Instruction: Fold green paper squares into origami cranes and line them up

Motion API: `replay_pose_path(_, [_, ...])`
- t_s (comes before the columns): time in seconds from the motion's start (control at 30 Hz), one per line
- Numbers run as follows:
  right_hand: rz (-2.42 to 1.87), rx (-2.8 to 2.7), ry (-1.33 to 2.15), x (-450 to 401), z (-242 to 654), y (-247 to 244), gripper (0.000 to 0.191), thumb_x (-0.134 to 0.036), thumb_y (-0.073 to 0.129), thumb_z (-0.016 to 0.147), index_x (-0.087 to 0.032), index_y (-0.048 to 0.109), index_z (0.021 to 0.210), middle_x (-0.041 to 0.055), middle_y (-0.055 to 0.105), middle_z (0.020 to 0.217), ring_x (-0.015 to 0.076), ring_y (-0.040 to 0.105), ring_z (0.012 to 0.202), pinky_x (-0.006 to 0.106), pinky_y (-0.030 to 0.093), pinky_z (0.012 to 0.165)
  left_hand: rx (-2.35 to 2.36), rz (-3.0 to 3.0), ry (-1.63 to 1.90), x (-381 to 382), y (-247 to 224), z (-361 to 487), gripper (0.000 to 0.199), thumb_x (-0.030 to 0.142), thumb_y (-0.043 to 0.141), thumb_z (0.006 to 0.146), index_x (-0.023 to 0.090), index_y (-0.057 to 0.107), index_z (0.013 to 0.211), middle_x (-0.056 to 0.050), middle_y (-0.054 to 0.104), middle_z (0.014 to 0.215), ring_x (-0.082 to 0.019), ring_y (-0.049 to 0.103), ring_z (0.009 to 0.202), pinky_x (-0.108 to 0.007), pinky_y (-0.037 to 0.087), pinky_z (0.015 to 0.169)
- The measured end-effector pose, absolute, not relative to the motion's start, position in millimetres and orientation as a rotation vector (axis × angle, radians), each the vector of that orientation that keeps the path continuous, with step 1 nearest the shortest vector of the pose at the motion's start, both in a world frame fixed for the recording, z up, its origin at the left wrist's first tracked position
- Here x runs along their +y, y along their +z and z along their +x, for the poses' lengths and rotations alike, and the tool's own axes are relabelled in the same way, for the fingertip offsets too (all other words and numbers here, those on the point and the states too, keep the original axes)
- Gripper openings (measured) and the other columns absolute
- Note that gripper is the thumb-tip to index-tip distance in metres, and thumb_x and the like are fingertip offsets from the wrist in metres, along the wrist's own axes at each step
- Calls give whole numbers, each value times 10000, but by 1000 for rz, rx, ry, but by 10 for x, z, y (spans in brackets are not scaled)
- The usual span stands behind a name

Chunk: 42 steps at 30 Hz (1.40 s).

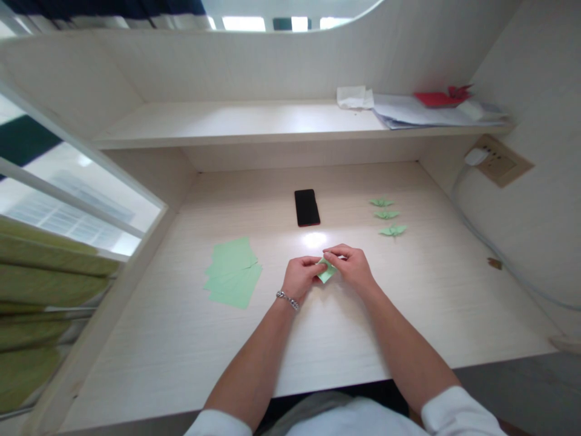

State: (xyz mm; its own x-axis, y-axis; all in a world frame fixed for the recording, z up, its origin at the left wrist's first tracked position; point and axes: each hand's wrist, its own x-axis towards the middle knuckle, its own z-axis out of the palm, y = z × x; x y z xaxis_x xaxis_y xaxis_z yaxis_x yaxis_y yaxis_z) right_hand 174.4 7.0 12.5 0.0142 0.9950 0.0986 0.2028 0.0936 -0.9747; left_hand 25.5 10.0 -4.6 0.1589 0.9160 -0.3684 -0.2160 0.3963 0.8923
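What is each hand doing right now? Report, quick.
Left hand: fingers closed on the small folded green paper.
Right hand: fingertips on the same paper; whether its grip is closed cannot be told.

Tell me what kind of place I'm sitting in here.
Probably a built-in desk nook in a bedroom or dorm: there's a pale wooden desktop, a shelf above it, and a wall socket with a white plug.

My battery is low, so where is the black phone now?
In the head view, the phone lies on the desk, beyond the hands and left of the three folded green pieces.
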Motion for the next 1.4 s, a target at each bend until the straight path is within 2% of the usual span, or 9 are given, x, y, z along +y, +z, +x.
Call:
replay_pose_path(0.33, [-1248, -1408, 1066, 81, 1766, 101, 227, -328, 686, 752, -205, 756, 929, 74, 717, 922, 210, 660, 853, 298, 529, 712, 1109, 780, 959, 103, -64, 259, 320, 293, 828, 533, 106, 745, 779, -64, 681, 668, -150, 598, 572, -258, 481, 515])
replay_pose_path(0.63, [-1259, -1374, 1056, 85, 1772, 84, 200, -313, 715, 728, -211, 765, 893, 70, 719, 894, 205, 659, 823, 298, 512, 700, 1128, 837, 972, 110, -140, 243, 300, 296, 811, 565, 103, 731, 779, -54, 658, 633, -129, 571, 531, -235, 448, 484])
replay_pose_path(0.9, [-1261, -1392, 1033, 85, 1782, 82, 180, -301, 698, 738, -205, 764, 875, 70, 721, 880, 205, 661, 819, 297, 518, 701, 1037, 813, 886, 85, -53, 239, 411, 328, 826, 577, 109, 743, 915, -87, 696, 769, -148, 602, 623, -249, 481, 533])
replay_pose_path(1.23, [-1258, -1426, 1048, 79, 1767, 102, 192, -308, 710, 732, -219, 762, 894, 60, 719, 898, 204, 661, 844, 304, 519, 730, 1144, 881, 939, 111, -122, 234, 321, 333, 823, 557, 116, 761, 785, -73, 696, 683, -145, 584, 575, -244, 450, 516])
replay_pose_path(1.4, [-1251, -1442, 1031, 71, 1764, 118, 177, -299, 708, 740, -225, 763, 892, 56, 719, 895, 199, 661, 839, 304, 517, 733, 1128, 860, 951, 113, -117, 237, 315, 341, 815, 572, 117, 761, 787, -73, 699, 691, -138, 581, 580, -235, 436, 516])
